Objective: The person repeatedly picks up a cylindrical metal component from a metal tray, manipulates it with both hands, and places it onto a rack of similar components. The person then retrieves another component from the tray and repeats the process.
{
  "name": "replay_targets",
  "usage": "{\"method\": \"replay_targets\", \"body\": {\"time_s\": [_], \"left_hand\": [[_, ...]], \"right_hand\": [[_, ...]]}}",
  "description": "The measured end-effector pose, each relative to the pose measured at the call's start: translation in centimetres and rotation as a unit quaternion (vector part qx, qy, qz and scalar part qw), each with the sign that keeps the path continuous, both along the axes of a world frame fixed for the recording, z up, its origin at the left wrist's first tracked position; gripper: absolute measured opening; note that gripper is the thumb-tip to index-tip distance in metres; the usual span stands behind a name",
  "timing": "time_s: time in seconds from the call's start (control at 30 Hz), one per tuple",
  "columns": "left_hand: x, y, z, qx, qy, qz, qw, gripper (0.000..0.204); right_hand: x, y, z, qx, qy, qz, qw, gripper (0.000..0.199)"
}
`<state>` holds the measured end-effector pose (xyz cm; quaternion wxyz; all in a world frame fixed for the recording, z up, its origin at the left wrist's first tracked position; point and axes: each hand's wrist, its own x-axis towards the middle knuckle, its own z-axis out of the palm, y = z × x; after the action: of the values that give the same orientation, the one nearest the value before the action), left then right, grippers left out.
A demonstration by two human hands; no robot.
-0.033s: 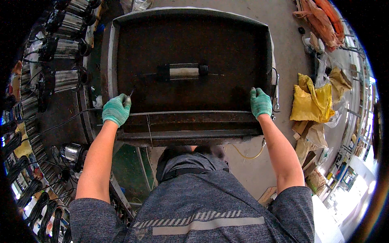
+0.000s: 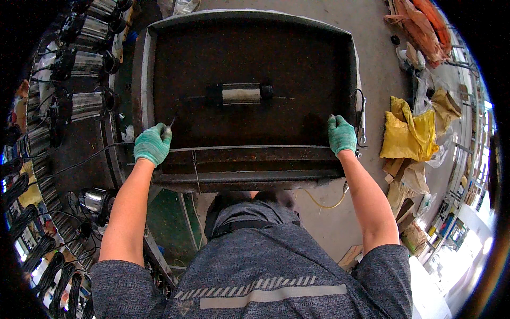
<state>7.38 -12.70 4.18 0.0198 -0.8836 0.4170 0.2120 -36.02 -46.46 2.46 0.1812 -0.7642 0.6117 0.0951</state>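
A dark, deep-sided metal tray (image 2: 255,148) lies in front of me. Near its middle rests a cylindrical unit (image 2: 241,94) with a shiny silver body, black end caps and a thin shaft pointing right; its exact kind I cannot tell. My left hand (image 2: 153,143), in a green glove, is closed at the tray's near left corner. A black cable (image 2: 101,151) runs into it from the left, and a short dark end pokes out past the thumb. At the near right corner my right hand (image 2: 341,135), also gloved in green, is closed over the rim.
Similar silver and black cylinders (image 2: 86,105) stand in a row on the left, with coiled black cables (image 2: 53,271) below. A wrench (image 2: 363,119) is at the tray's right side. Yellow sacks (image 2: 406,133) and orange sheeting (image 2: 425,29) lie on the floor to the right.
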Motion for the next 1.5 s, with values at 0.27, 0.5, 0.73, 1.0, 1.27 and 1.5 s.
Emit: {"method": "replay_targets", "body": {"time_s": [0.27, 0.5, 0.73, 1.0, 1.27, 1.5], "left_hand": [[-0.01, -0.05, 0.24, 0.001, 0.005, 0.004, 1.0, 0.037], [0.16, 0.06, -0.18, -0.001, 0.005, 0.003, 1.0, 0.037], [0.15, 0.14, -0.28, 0.001, 0.001, 0.001, 1.0, 0.037], [0.16, 0.12, -0.26, -0.002, 0.0, 0.002, 1.0, 0.037], [0.14, 0.05, -0.2, 0.0, 0.003, 0.007, 1.0, 0.037], [0.11, 0.28, -0.36, -0.009, 0.0, 0.004, 1.0, 0.036]], "right_hand": [[-0.05, 0.02, -0.06, -0.011, -0.002, 0.005, 1.0, 0.045], [0.12, 0.0, 0.06, -0.008, 0.005, 0.002, 1.0, 0.045], [0.1, 0.05, 0.12, -0.011, -0.004, 0.003, 1.0, 0.046], [-0.2, -0.01, -0.52, -0.019, -0.008, 0.004, 1.0, 0.046], [0.12, -0.03, -0.06, -0.01, 0.006, 0.006, 1.0, 0.046], [-0.13, -0.06, -0.55, -0.018, 0.004, 0.007, 1.0, 0.047]]}}
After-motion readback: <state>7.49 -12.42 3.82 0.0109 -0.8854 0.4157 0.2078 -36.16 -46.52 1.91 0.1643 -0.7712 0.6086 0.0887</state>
